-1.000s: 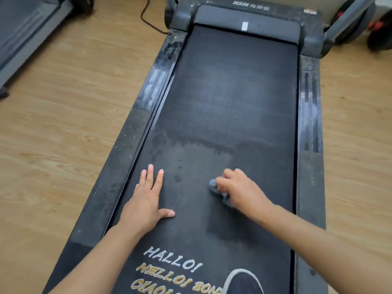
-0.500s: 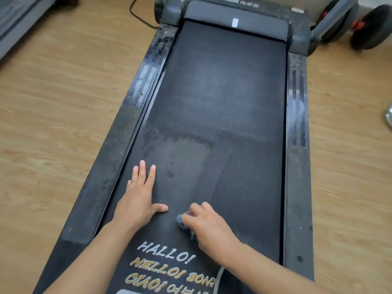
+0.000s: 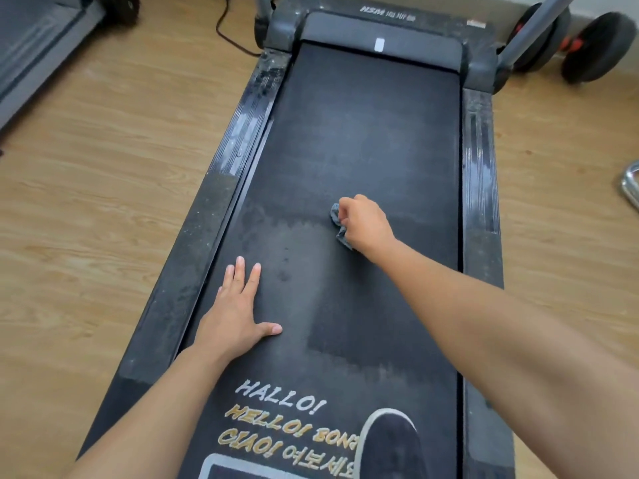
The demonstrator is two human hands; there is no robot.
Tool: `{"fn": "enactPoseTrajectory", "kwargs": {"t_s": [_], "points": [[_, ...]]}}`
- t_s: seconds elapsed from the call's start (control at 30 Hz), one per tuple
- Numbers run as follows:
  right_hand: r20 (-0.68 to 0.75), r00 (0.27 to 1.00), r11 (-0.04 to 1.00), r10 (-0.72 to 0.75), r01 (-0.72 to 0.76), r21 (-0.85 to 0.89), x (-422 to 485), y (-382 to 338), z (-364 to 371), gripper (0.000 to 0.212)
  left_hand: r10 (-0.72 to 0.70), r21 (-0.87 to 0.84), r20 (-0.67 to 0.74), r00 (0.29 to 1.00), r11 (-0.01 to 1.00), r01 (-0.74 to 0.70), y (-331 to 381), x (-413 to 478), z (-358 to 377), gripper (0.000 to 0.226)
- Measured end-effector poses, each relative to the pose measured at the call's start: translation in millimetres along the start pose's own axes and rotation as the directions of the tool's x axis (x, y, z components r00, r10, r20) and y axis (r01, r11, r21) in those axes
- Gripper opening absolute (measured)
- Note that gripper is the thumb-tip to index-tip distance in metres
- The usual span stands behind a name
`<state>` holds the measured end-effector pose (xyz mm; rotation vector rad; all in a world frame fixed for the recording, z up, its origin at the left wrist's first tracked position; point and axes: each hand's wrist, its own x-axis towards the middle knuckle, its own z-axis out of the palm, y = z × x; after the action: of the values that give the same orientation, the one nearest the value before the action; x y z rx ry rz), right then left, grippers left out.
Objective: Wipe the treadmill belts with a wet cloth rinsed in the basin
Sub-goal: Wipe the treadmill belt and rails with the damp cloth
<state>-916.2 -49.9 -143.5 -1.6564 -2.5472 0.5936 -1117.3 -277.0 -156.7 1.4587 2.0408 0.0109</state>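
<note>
Bunching the grey cloth (image 3: 338, 219) in our right grip (image 3: 366, 223), we are pressing it onto the treadmill belt (image 3: 363, 133) about midway along its length, a little right of centre. The fingers are curling round the wad, so only a crumpled edge is showing left of the knuckles. Our left grip (image 3: 238, 312) is lying spread and flat on the belt nearer to us, beside the left side rail (image 3: 238, 150), fingers straight and holding nothing. We are judging the cloth to be soft, light and limp, so we are favouring a whole-palm hold on the wad over a corner pinch, which would probably be letting it trail and fold under. The belt is looking rough and grippy, with darker damp-looking patches showing near the cloth, so we are expecting drag rather than glide. The belt may be rolling under a push, which the flat left grip seems placed to check.
</note>
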Motion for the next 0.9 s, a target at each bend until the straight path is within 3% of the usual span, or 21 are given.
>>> {"fn": "enactPoseTrajectory", "kwargs": {"t_s": [0.1,0.23,0.3,0.37,0.47,0.53,0.63,0.7,0.77,0.83,0.9], "points": [[0.079,0.977,0.98,-0.199,0.196,0.041,-80,-27,37,0.024,0.001,-0.011,-0.026,1.0,1.0,-0.002,1,-1,3,0.128],[0.28,0.774,0.822,-0.568,0.549,0.15,-178,-55,61,0.033,0.009,-0.015,-0.037,0.999,1.0,-0.009,-3,-1,3,0.126],[0.311,0.746,0.804,-0.588,0.58,0.13,-166,-51,57,0.027,0.014,-0.027,-0.03,0.999,1.0,-0.015,-5,-1,1,0.126],[0.239,0.814,0.846,-0.53,0.527,0.082,-126,-43,49,0.023,0.022,-0.042,-0.016,1.0,0.999,-0.022,-8,-3,-2,0.126],[0.051,0.962,0.963,-0.269,0.269,0.013,-34,-20,26,0.026,0.012,-0.068,0.005,1.0,0.998,-0.011,-7,-3,-4,0.127],[-0.013,0.995,0.995,-0.094,0.094,0.013,21,-5,7,0.029,0.003,-0.06,0.0,1.0,0.998,-0.003,-2,-2,-1,0.127],[-0.05,0.998,1.0,-0.023,0.023,-0.008,46,-8,3,0.025,-0.005,-0.066,-0.012,1.0,0.998,0.004,-2,0,4,0.128],[-0.068,0.995,0.997,-0.079,0.08,0.013,14,-25,22,0.021,-0.005,-0.083,-0.012,1.0,0.997,0.004,-5,1,6,0.129],[0.006,0.974,0.971,-0.228,0.227,0.073,-48,-50,49,0.024,0.001,-0.082,-0.025,1.0,0.997,-0.003,-7,3,7,0.129],[0.153,0.902,0.913,-0.405,0.388,0.13,-113,-75,66,0.028,0.017,-0.094,-0.051,0.999,0.995,-0.022,-10,3,8,0.129],[0.257,0.832,0.87,-0.491,0.458,0.182,-140,-87,68,0.028,0.041,-0.116,-0.069,0.997,0.992,-0.049,-14,1,5,0.129]]}}
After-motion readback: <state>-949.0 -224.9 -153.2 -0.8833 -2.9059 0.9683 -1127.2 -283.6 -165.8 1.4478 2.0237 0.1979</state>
